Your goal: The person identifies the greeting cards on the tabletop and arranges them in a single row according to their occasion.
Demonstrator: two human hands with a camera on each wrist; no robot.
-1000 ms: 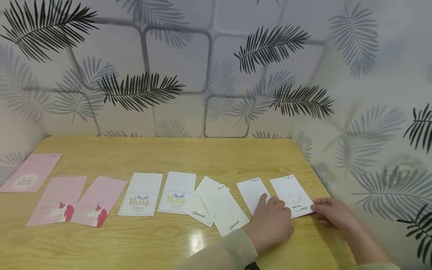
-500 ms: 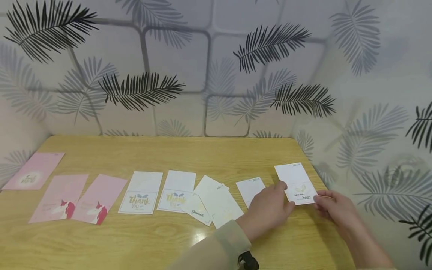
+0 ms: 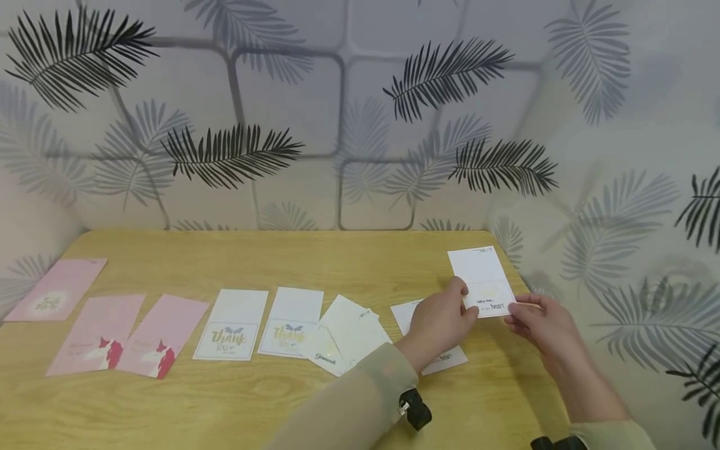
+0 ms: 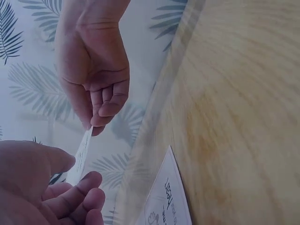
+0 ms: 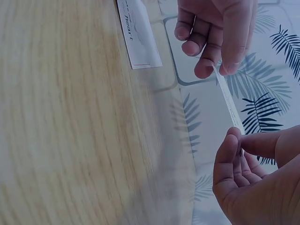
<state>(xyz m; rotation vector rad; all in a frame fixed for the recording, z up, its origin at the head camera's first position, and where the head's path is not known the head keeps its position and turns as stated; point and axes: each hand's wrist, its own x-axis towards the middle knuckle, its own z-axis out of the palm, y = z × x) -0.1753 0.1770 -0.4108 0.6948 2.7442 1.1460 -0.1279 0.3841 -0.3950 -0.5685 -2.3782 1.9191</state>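
Note:
A white folding greeting card [image 3: 480,275] with "take me... heart" lettering is held up off the table near its right end. My right hand [image 3: 544,328] pinches its lower right corner between thumb and fingers. At the card's left edge, my left hand [image 3: 439,325] holds it between thumb and forefinger. In both the left wrist view and the right wrist view the raised card [image 4: 83,150] appears nearly edge-on, spanning the two hands. Beneath my left hand lies a second matching "heart" card [image 3: 450,361], partly hidden by that hand; its lettering shows in the right wrist view.
Left along the wooden table [image 3: 349,259] lie two overlapping "Diamonds" cards [image 3: 357,334], two "Thank You" cards [image 3: 232,325], two pink unicorn cards [image 3: 163,334] and one pink card [image 3: 59,290] at the far left. A leaf-patterned wall [image 3: 315,125] borders the back and right.
The "heart" card has risen off the table and moved away from me, with both hands on it. My left hand has shifted from the neighbouring card to the raised card's left edge.

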